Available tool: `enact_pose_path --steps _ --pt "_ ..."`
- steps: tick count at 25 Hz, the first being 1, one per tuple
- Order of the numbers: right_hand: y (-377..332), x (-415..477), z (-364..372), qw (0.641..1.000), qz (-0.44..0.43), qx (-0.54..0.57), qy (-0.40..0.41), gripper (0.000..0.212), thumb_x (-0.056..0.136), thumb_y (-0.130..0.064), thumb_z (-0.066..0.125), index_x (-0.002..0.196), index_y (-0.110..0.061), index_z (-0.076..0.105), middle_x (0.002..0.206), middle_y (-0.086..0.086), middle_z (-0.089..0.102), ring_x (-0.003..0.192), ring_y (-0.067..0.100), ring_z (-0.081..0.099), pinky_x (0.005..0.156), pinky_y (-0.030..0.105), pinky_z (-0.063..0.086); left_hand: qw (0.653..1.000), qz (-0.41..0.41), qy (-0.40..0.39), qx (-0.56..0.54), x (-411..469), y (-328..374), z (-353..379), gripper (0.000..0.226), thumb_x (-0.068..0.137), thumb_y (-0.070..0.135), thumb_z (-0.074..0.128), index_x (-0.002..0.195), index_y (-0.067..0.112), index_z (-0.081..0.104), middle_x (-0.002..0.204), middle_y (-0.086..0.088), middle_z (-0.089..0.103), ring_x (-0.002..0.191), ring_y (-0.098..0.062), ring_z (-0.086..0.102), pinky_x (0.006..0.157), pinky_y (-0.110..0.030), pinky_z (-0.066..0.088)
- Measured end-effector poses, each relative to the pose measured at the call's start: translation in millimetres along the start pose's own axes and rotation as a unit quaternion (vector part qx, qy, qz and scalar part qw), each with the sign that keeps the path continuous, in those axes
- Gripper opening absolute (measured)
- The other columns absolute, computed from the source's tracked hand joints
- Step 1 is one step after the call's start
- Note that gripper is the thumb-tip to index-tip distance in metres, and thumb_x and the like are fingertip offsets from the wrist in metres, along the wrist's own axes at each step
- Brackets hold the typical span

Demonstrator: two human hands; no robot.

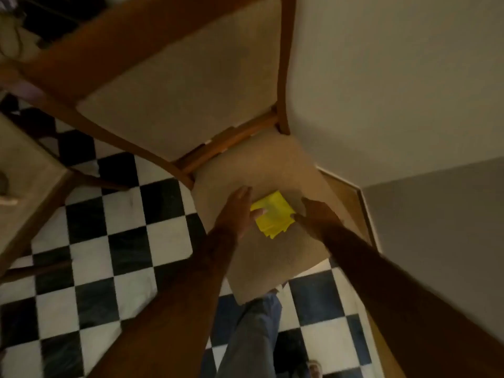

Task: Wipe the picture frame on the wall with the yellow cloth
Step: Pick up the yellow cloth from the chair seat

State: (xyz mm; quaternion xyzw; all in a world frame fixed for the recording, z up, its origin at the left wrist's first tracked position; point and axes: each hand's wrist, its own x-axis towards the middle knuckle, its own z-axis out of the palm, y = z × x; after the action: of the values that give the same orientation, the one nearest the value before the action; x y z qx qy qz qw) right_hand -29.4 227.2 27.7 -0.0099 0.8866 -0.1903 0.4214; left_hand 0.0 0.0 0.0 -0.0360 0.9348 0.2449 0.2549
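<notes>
Nearest the camera: a leg in blue jeans over the black-and-white checkered floor, a bare foot at the bottom edge. Two bare forearms reaching forward and down from the lower corners, meeting over the beige padded seat of a wooden chair.

Left hand laid palm-down on the seat, fingers held close together and pointing away, thumb stretched to the right with its tip resting on the near-left edge of the yellow cloth. No pinch visible there, only the thumb in contact. Right hand lowered at the right edge of the cloth, back of the hand turned up, fingers bent downward toward the fabric; too dark and blurred to tell whether those fingers closed on the cloth or merely touched it.

Cloth folded into a rough square, lying flat about the middle of the seat, between the two hands, corners turned diagonally to the seat edges.

Beyond the hands: the upholstered chair back, beige panel within a brown wooden frame, leaning up and to the left. Past the seat on the right, a pale wall meeting a greyer wall at a corner, with a wooden skirting board along the base. Far left, part of a second beige chair with dark wooden legs. Picture frame nowhere in view.
</notes>
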Motion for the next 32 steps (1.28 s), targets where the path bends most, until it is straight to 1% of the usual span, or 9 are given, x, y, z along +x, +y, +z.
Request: enact_pose_path --steps 6,12,15,17,20,23,25,28,32 --pt "-7 48 63 0.990 0.012 0.128 0.050 0.067 0.098 -0.031 0.058 0.156 -0.008 0.034 0.160 0.018 0.037 0.147 0.034 0.034 0.118 0.039 0.026 0.999 -0.041 -0.007 0.004 22 -18 55 0.056 0.096 0.036 0.061 0.140 0.004 0.050 0.140 -0.020 0.051 0.130 -0.035 0.049 0.107 -0.042 0.041" --pt "5 49 55 0.951 0.097 0.294 0.021 0.049 0.089 -0.022 0.070 0.134 -0.004 0.060 0.139 0.020 0.060 0.128 0.038 0.056 0.106 0.044 0.047 0.953 -0.148 0.018 -0.264 21 -7 44 0.030 0.080 0.023 0.079 0.100 0.004 0.068 0.098 -0.013 0.068 0.091 -0.022 0.063 0.067 -0.028 0.048" --pt "9 14 32 0.878 0.115 0.463 0.024 0.021 0.087 -0.010 0.073 0.106 -0.008 0.062 0.122 0.026 0.064 0.119 0.044 0.062 0.101 0.059 0.051 0.861 -0.183 -0.039 -0.473 4 17 21 0.026 0.077 0.010 0.077 0.096 0.010 0.059 0.104 -0.021 0.066 0.099 -0.033 0.067 0.085 -0.050 0.058" --pt "13 -14 8 0.864 0.119 0.488 0.007 0.017 0.085 -0.004 0.075 0.095 -0.008 0.063 0.113 0.024 0.065 0.113 0.043 0.065 0.098 0.059 0.053 0.841 -0.164 -0.077 -0.510 -6 39 3 0.024 0.087 -0.003 0.067 0.103 0.012 0.057 0.110 -0.018 0.064 0.102 -0.031 0.065 0.083 -0.047 0.058" --pt "20 -66 -40 0.857 0.101 0.506 -0.015 0.034 0.081 -0.001 0.078 0.113 0.001 0.067 0.117 0.023 0.068 0.111 0.037 0.067 0.089 0.048 0.059 0.848 -0.120 -0.161 -0.490 -28 86 -35 0.034 0.094 -0.001 0.059 0.123 0.018 0.058 0.114 -0.006 0.066 0.100 -0.021 0.066 0.075 -0.033 0.060" --pt "23 -124 -83 0.842 0.063 0.535 0.008 0.040 0.086 -0.003 0.071 0.126 -0.001 0.065 0.116 0.015 0.069 0.105 0.028 0.067 0.076 0.028 0.058 0.880 -0.067 -0.197 -0.426 -48 139 -66 0.021 0.093 0.022 0.068 0.114 0.017 0.068 0.106 -0.003 0.072 0.092 -0.015 0.070 0.066 -0.024 0.060" --pt "31 -159 -101 0.807 0.040 0.587 0.055 0.041 0.085 -0.007 0.073 0.125 -0.002 0.067 0.120 0.017 0.073 0.111 0.034 0.070 0.085 0.035 0.059 0.883 -0.034 -0.180 -0.431 -60 175 -82 0.016 0.092 0.027 0.069 0.105 0.019 0.072 0.105 -0.004 0.074 0.090 -0.016 0.071 0.074 -0.030 0.061" --pt "52 -222 -127 0.755 -0.009 0.648 0.097 0.045 0.082 -0.004 0.075 0.126 0.002 0.066 0.124 0.019 0.072 0.115 0.035 0.070 0.091 0.040 0.060 0.873 0.018 -0.172 -0.456 -83 233 -104 0.028 0.092 0.029 0.069 0.116 0.014 0.072 0.114 -0.008 0.076 0.102 -0.023 0.072 0.091 -0.044 0.057" --pt "81 -318 -167 0.743 -0.037 0.642 0.185 0.044 0.082 0.002 0.075 0.124 0.007 0.066 0.123 0.020 0.072 0.109 0.033 0.072 0.095 0.041 0.059 0.863 0.098 -0.170 -0.466 -122 315 -126 0.033 0.090 0.017 0.072 0.117 -0.001 0.071 0.118 -0.019 0.074 0.104 -0.030 0.071 0.092 -0.045 0.059"
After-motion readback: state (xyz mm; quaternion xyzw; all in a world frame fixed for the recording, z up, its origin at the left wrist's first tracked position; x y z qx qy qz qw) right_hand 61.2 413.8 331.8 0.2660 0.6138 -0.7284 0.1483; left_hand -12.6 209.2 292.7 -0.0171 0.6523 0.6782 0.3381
